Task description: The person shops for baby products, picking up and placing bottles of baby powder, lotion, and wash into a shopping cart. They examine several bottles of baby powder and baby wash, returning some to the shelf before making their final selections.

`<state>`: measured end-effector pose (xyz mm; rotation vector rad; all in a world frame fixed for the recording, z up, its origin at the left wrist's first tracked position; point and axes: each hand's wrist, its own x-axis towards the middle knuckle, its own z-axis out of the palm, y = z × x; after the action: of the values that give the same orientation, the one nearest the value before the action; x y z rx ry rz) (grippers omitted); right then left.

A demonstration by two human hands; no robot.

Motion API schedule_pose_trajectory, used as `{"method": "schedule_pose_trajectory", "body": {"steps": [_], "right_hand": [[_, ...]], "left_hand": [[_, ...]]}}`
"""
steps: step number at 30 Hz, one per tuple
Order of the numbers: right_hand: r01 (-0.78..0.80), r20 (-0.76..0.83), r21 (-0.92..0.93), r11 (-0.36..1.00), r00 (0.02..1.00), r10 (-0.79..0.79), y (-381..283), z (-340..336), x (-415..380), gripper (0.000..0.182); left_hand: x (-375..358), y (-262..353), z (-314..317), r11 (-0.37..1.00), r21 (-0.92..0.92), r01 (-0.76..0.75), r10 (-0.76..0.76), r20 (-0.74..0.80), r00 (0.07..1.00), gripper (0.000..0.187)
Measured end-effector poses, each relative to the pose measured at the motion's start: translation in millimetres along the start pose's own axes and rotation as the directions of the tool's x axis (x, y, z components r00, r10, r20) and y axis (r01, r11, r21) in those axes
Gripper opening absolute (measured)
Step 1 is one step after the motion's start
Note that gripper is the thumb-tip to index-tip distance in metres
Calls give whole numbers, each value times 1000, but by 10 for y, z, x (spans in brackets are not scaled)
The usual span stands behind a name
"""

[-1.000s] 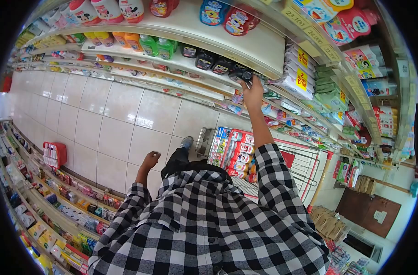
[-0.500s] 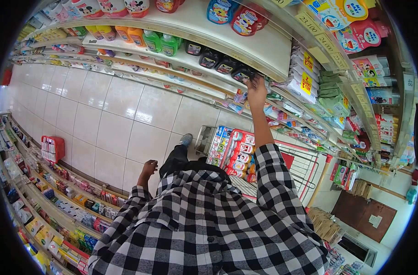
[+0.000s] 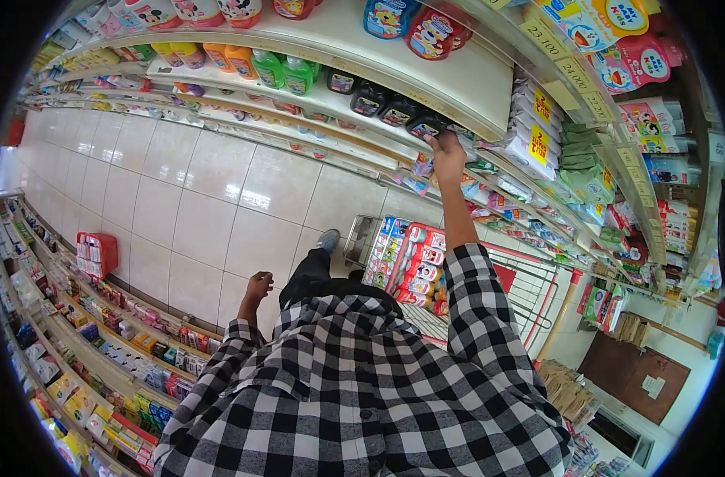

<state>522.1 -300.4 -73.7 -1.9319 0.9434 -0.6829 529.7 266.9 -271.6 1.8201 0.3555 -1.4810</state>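
My right hand point(image 3: 449, 151) reaches up to the shelf point(image 3: 322, 103), at the right end of a row of black bottles point(image 3: 397, 111). Its fingertips are at the last black bottle point(image 3: 423, 126); whether they grip it is hard to make out. Lower down, my left hand point(image 3: 258, 287) hangs beside my body over the floor, its fingers loosely curled and apart, holding nothing. Green bottles point(image 3: 298, 75) and orange bottles point(image 3: 239, 61) stand further left on the same shelf.
A shopping cart point(image 3: 513, 294) with packed bottles point(image 3: 423, 270) is below my right arm. Wipe packs point(image 3: 535, 131) lie right of the hand. A red basket point(image 3: 97, 254) stands on the floor near the left shelves point(image 3: 116, 334).
The view has shifted slightly, moving the shelves a little to the right in the picture. My right hand stays at the end of the black bottles; my left hand has risen slightly.
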Motion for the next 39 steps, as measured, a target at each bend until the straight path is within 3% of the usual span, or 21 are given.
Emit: {"method": "schedule_pose_trajectory", "body": {"steps": [7, 18, 20, 21, 23, 24, 26, 28, 29, 31, 32, 33, 34, 35, 36, 39], "right_hand": [[31, 37, -14, 999, 999, -30, 81, -74, 26, 30], [13, 38, -25, 1000, 999, -12, -20, -150, -50, 35], [-20, -14, -122, 992, 1000, 18, 26, -162, -75, 36], [-23, -20, -119, 993, 1000, 20, -1, -175, -133, 36], [33, -201, -3, 999, 979, -33, -96, -257, -404, 36], [58, -203, 27, 998, 978, -52, -115, -319, -567, 37], [123, -224, -187, 975, 960, -165, -45, -457, -957, 39], [103, -214, -304, 947, 962, -173, 19, -651, -1416, 38], [39, -222, -299, 954, 969, -109, 102, -747, -1673, 36], [-22, -253, -307, 951, 966, -59, 539, -1016, -2194, 35], [-90, -224, -355, 930, 975, 9, 556, -1165, -2438, 37], [-114, -236, -367, 923, 972, 26, 620, -1288, -2750, 37], [-135, -259, -354, 926, 965, 41, 721, -1361, -2929, 37], [-195, -306, -343, 919, 948, 87, 723, -1435, -3142, 36], [-267, -354, -333, 905, 924, 142, 647, -1520, -3391, 36], [-497, -525, -288, 818, 797, 299, 461, -1765, -4192, 34]], "left_hand": [[-53, -224, 18, 997, -6, 72, -72, 20, 997, 37], [-81, -36, 14, 1000, 19, 2, -2, -7, 1000, 37], [-39, 84, -8, 999, 53, -10, 11, -14, 1000, 37], [91, 93, -18, 971, 176, -164, 169, -13, 986, 38], [49, 400, 26, 834, 371, -408, 442, -10, 897, 40], [-257, 871, 144, 747, 449, -490, 556, -18, 831, 41], [-921, 1853, 397, 582, 541, -607, 663, 117, 740, 43], [-1681, 2747, 671, 364, 496, -789, 752, 344, 563, 38], [-2077, 3130, 825, 294, 499, -815, 738, 423, 526, 34], [-2699, 3615, 1164, 26, 463, -886, 748, 579, 324, 29], [-3021, 3808, 1364, -34, 494, -869, 639, 679, 361, 24], [-3444, 3969, 1424, -295, 412, -862, 549, 812, 200, 18], [-3728, 3943, 1589, -297, 339, -893, 579, 808, 114, 14], [-4073, 3982, 1580, -352, 109, -930, 579, 806, -125, 14], [-4385, 3893, 1773, -347, 156, -925, 598, 796, -90, 15], [-4779, 4002, 1976, -436, -141, -889, 349, 884, -311, 13]]}}
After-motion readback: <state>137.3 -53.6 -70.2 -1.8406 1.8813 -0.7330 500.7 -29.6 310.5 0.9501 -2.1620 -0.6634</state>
